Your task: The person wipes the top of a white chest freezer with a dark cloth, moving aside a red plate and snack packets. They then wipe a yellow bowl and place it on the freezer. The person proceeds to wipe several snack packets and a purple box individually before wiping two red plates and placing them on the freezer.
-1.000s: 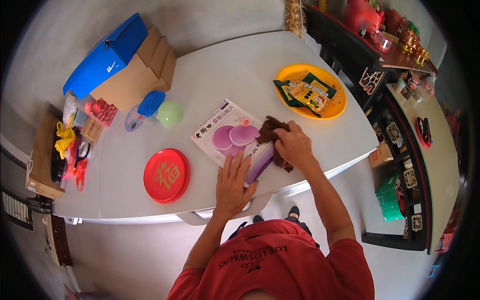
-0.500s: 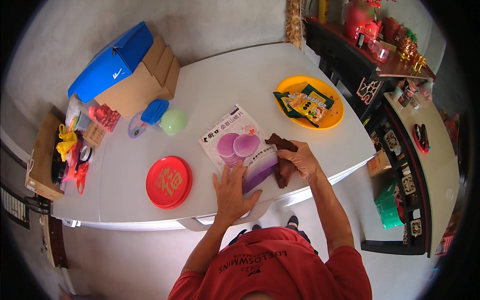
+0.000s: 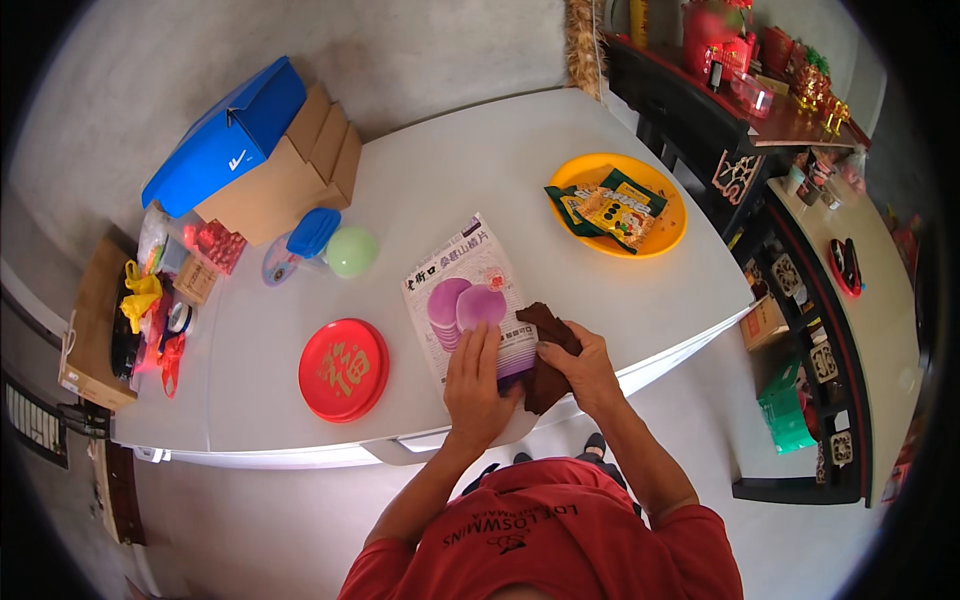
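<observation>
Resting on the white table (image 3: 470, 150), a red round container (image 3: 344, 370) is being supported near the front edge. To its right, a white-and-purple packet (image 3: 464, 290) on the table is being touched by the left hand (image 3: 477, 392), its fingers lying extended, thumb apart. At the packet's lower right edge, a dark brown cloth (image 3: 544, 384) is being clasped between thumb and fingers by the right hand (image 3: 590, 372). Farther right, green snack packets (image 3: 622, 212) are being held by a yellow plate (image 3: 668, 218).

L hand (image 3: 478, 396) on wht/purple pkt (image 3: 468, 298); R hand (image 3: 588, 376) grips brn cloth (image 3: 545, 388), pkt's 4 o'clock. Ylw plate (image 3: 677, 212) 2 o'clock, red tub (image 3: 343, 370) 8 o'clock, blue box (image 3: 230, 145) 10 o'clock.
</observation>
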A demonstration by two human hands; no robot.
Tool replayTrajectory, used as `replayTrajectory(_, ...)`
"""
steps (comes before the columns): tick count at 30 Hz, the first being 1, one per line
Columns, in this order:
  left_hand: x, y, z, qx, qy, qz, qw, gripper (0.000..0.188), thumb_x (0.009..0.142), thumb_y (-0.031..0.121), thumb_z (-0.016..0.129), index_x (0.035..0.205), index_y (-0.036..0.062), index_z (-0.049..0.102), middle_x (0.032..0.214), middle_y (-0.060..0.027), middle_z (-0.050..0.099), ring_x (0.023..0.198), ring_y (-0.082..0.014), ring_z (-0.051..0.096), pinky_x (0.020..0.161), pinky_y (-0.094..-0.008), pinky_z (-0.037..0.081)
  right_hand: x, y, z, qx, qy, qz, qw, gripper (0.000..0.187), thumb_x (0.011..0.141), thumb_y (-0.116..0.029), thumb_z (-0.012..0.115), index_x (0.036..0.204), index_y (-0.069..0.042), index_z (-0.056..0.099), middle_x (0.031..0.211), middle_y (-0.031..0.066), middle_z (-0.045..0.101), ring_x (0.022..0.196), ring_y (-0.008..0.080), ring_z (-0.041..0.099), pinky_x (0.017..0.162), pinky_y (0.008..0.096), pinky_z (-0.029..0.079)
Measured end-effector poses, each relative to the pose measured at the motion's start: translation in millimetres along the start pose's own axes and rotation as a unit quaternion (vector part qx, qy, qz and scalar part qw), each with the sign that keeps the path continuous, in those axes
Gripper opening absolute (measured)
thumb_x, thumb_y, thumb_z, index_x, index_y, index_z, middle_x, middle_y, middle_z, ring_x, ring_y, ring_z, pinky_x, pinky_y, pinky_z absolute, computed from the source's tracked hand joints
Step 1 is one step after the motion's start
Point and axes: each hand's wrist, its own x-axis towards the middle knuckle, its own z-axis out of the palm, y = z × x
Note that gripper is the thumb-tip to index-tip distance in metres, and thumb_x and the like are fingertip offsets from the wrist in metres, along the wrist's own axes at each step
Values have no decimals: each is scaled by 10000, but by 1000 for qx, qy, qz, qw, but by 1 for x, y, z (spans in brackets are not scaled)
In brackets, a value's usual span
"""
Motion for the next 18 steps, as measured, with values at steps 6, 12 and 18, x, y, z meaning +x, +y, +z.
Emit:
replayTrajectory(6, 7, -17, -18, -130, 99, 35, 986, 656, 606, -31, 674, 1249, 22, 555, 1312, -191, 531, 1166, -339, 555, 969, -412, 469, -7, -16, 2, 78, -51, -31, 995, 336, 876, -100, 672, 1176, 25, 585, 978, 40, 658, 864, 93, 599, 793, 246, 501)
replayTrajectory(12, 7, -16, -26, -634, 166, -266, 707, 477, 815, 84, 547, 1280, 3, 475, 1264, -133, 550, 1142, -268, 562, 955, -418, 469, 4, -17, 26, -259, -12, -365, 894, 373, 786, -43, 695, 1145, -53, 595, 1082, 84, 584, 949, 228, 592, 813, 348, 491)
replayTrajectory(18, -14, -33, 0, -788, 138, -338, 496, 428, 978, 348, 478, 1321, 93, 444, 1283, -89, 524, 1176, -235, 523, 1019, -384, 432, 13, 20, 62, -517, -120, -527, 664, 386, 701, -174, 685, 1086, -195, 665, 1178, 88, 545, 1045, 289, 523, 842, 432, 392)
